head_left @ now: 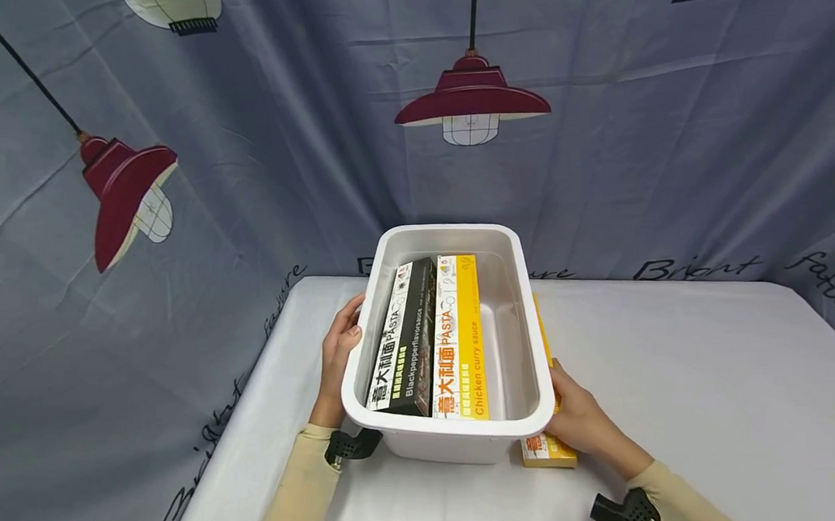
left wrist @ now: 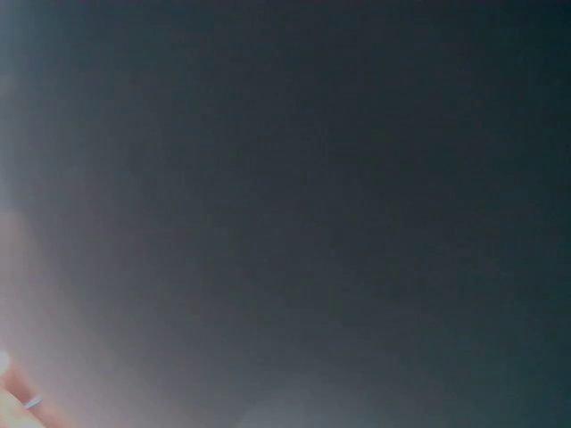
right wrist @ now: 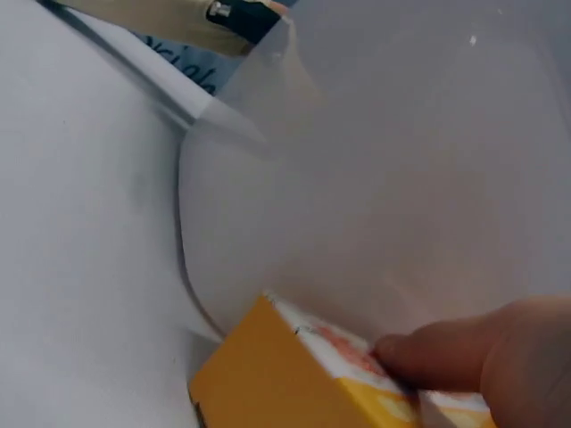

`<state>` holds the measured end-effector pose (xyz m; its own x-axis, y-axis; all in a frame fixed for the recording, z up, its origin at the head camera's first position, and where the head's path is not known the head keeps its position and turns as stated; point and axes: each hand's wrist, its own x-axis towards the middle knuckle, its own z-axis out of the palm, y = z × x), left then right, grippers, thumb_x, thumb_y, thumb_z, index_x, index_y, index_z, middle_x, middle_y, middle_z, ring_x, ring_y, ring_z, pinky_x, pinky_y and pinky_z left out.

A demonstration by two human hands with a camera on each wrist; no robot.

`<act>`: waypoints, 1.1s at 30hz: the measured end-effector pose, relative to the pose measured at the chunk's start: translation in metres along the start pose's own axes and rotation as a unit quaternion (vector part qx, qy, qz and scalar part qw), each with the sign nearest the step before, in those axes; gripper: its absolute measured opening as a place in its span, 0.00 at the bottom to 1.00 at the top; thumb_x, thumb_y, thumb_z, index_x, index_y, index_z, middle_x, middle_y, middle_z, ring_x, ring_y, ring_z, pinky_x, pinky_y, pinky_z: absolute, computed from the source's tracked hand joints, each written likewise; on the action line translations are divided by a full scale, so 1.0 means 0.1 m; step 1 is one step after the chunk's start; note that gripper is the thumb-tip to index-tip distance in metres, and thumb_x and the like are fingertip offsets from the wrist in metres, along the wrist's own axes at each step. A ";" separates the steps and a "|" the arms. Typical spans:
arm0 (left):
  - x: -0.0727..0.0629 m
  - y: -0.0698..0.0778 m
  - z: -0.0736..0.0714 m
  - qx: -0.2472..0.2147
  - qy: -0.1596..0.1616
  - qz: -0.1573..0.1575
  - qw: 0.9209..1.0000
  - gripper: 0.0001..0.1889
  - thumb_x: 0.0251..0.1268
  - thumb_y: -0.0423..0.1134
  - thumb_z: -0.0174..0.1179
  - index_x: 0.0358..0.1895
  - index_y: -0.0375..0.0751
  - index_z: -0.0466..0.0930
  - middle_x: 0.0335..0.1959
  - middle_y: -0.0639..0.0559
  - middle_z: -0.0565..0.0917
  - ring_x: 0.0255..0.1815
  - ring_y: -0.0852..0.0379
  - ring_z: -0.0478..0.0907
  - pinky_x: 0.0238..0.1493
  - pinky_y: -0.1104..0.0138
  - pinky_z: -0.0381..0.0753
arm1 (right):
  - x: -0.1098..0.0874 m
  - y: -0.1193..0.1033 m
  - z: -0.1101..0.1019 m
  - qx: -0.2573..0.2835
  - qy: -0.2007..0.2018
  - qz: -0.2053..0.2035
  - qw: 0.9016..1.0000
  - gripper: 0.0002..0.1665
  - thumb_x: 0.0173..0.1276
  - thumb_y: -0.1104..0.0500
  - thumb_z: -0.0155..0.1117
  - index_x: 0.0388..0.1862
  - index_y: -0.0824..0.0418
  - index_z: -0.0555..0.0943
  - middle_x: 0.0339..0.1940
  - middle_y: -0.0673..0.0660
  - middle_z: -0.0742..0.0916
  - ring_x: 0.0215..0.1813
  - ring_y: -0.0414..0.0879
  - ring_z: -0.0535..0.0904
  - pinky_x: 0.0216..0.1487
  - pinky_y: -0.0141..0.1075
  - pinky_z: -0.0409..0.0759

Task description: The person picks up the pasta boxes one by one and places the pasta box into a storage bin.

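A white plastic bin (head_left: 505, 428) stands on the table with two pasta boxes inside. The black pepper pasta box (head_left: 415, 338) leans at the left, and a yellow chicken curry pasta box (head_left: 459, 336) lies beside it. My left hand (head_left: 334, 365) rests against the bin's left outer wall, below the rim. At the bin's right side my right hand (head_left: 580, 413) grips another yellow pasta box (head_left: 551, 462), partly hidden by the bin and fingers. Up close in the right wrist view, the thumb (right wrist: 446, 352) presses this box's printed face, right by the bin wall.
A white cloth covers the table (head_left: 689, 381). Behind it hangs a grey-blue curtain (head_left: 279, 142) printed with lamps and lettering. The bin's right portion (head_left: 503, 350) shows bare floor beside the boxes. The left wrist view is mostly dark and blurred.
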<state>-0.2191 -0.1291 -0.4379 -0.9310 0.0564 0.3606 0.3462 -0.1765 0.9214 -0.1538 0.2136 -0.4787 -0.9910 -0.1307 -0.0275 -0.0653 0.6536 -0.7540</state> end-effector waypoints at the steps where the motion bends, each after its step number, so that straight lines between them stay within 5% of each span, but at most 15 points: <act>1: 0.00 0.00 0.00 0.000 -0.002 0.001 1.000 0.32 0.71 0.39 0.42 0.77 0.33 0.60 0.69 0.30 0.69 0.61 0.55 0.76 0.57 0.70 0.79 | 0.00 -0.01 0.00 -0.006 0.005 -0.004 1.000 0.51 0.51 0.50 0.82 0.74 0.60 0.71 0.78 0.71 0.68 0.81 0.75 0.50 0.71 0.72 0.59; 6: -0.01 -0.02 0.01 -0.005 -0.004 0.001 1.000 0.32 0.70 0.38 0.42 0.77 0.33 0.59 0.69 0.28 0.69 0.61 0.54 0.75 0.56 0.69 0.79 | 0.02 -0.03 -0.05 0.027 -0.006 0.018 0.999 0.51 0.55 0.56 0.80 0.77 0.60 0.67 0.75 0.72 0.72 0.65 0.71 0.77 0.58 0.60 0.82; 9: -0.01 -0.02 0.01 -0.002 -0.005 -0.001 1.000 0.32 0.70 0.39 0.42 0.77 0.34 0.60 0.70 0.28 0.69 0.61 0.53 0.75 0.56 0.69 0.80 | 0.03 0.01 -0.11 0.096 -0.039 0.052 0.993 0.55 0.59 0.59 0.77 0.81 0.63 0.59 0.76 0.72 0.68 0.60 0.64 0.80 0.51 0.48 0.85; 14: 0.00 -0.01 0.02 0.001 -0.008 0.002 1.000 0.33 0.70 0.39 0.42 0.77 0.31 0.58 0.70 0.27 0.68 0.61 0.53 0.75 0.56 0.69 0.79 | 0.07 0.06 -0.22 0.222 -0.102 0.070 0.967 0.58 0.61 0.62 0.74 0.83 0.64 0.51 0.72 0.76 0.68 0.55 0.56 0.78 0.50 0.40 0.85; 18: 0.00 0.00 0.02 0.001 -0.003 0.006 1.000 0.33 0.69 0.38 0.42 0.77 0.28 0.57 0.68 0.26 0.68 0.59 0.56 0.75 0.55 0.70 0.79 | 0.09 0.07 -0.31 0.307 -0.132 0.092 0.938 0.56 0.68 0.60 0.69 0.85 0.61 0.45 0.65 0.70 0.71 0.46 0.47 0.82 0.48 0.37 0.86; 20: 0.00 0.00 0.01 0.001 -0.003 0.007 1.000 0.33 0.70 0.38 0.42 0.77 0.29 0.58 0.68 0.26 0.68 0.59 0.56 0.75 0.55 0.70 0.79 | 0.10 0.07 -0.34 0.323 -0.135 0.099 0.931 0.55 0.70 0.58 0.67 0.85 0.60 0.44 0.64 0.66 0.73 0.45 0.45 0.83 0.48 0.37 0.86; 27: 0.00 -0.01 0.00 -0.002 -0.003 0.004 1.000 0.32 0.70 0.39 0.42 0.77 0.32 0.59 0.69 0.28 0.68 0.60 0.56 0.75 0.57 0.70 0.78 | 0.08 0.08 -0.44 0.338 -0.127 0.098 0.927 0.51 0.72 0.57 0.65 0.85 0.56 0.47 0.54 0.55 0.79 0.43 0.44 0.87 0.47 0.39 0.88; 33: 0.01 -0.02 0.00 -0.001 -0.002 0.011 1.000 0.32 0.70 0.39 0.42 0.77 0.31 0.60 0.66 0.32 0.71 0.58 0.56 0.76 0.55 0.70 0.79 | 0.08 0.03 -0.76 0.333 -0.096 0.096 0.933 0.52 0.74 0.60 0.64 0.86 0.54 0.44 0.51 0.50 0.81 0.42 0.43 0.87 0.44 0.37 0.88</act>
<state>-0.2208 -0.1290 -0.4393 -0.9228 0.0556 0.3813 0.3664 -0.1795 0.9130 -0.1711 0.2711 -0.4311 -0.9336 -0.2320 -0.2732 0.2618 0.0789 -0.9619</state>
